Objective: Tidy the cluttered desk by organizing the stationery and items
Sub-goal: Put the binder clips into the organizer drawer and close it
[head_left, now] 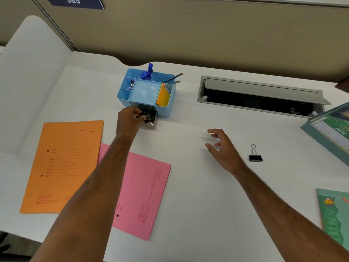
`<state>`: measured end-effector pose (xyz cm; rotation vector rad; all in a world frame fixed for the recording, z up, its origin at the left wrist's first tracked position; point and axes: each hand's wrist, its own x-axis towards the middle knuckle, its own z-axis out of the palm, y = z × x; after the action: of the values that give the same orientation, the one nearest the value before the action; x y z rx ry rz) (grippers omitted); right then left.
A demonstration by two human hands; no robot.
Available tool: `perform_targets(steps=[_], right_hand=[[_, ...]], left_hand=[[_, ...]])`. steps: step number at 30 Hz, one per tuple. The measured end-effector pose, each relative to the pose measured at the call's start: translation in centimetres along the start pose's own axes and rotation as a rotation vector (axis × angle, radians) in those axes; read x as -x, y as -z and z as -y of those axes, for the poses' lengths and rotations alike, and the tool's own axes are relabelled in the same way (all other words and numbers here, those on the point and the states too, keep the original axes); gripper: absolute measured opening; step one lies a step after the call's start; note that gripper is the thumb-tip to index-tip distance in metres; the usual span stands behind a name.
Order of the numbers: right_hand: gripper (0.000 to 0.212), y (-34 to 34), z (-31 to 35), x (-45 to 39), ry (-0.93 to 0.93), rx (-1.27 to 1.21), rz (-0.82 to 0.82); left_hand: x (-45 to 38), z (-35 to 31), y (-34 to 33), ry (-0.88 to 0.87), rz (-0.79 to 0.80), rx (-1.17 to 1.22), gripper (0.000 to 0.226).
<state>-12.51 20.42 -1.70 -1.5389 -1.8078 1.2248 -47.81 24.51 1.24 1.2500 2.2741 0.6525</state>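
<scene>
Folders lie nearest me on the tabletop (188, 195): a pink folder (143, 195) with an orange folder (62, 165) lapping over its left edge, both flat and not yet filed. Off to my right sit a green booklet (334, 214) and, further back, a desk calendar (330, 129).

My right hand (223, 148) hovers above the white surface, fingers loosely spread and holding nothing. Just to its right a black binder clip (255, 155) rests alone, wire handles pointing away from me.

My left hand (130, 119) is at the pulled-out drawer (151, 120) under the blue organizer (147, 93), fingers pinching what looks like a binder clip over it. I judge the step to be dropping clips into that drawer. To do it well I would let go only once the clip is fully past the drawer's rim, then bring the loose clip across with the free hand before pushing the drawer shut.

Further back, the organizer's compartments hold blue pens (148, 72) at the rear, two pencils (172, 79) leaning out to the right, and orange sticky notes (163, 95) in the right slot. The middle tray looks bare. A small item sits in the left slot, too small to identify.
</scene>
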Motion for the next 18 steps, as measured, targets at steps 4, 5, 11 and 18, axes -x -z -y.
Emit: perform_targets(steps=[4, 5, 11, 18], right_hand=[[0.037, 0.8, -0.6, 0.0, -0.004, 0.022, -0.039], [0.035, 1.1, -0.9, 0.0, 0.011, 0.029, -0.055], [0.024, 3.1, -3.0, 0.7, 0.039, 0.157, -0.15], [0.025, 5.7, -4.9, 3.0, -0.028, 0.36, -0.327]], left_hand=[[0.6, 0.4, -0.6, -0.041, -0.047, -0.008, 0.023], [0.8, 0.5, -0.7, -0.044, -0.057, -0.009, 0.02], [2.5, 0.9, -1.1, -0.031, -0.089, 0.06, 0.015], [7.2, 0.4, -2.9, -0.155, -0.08, 0.152, 0.019]])
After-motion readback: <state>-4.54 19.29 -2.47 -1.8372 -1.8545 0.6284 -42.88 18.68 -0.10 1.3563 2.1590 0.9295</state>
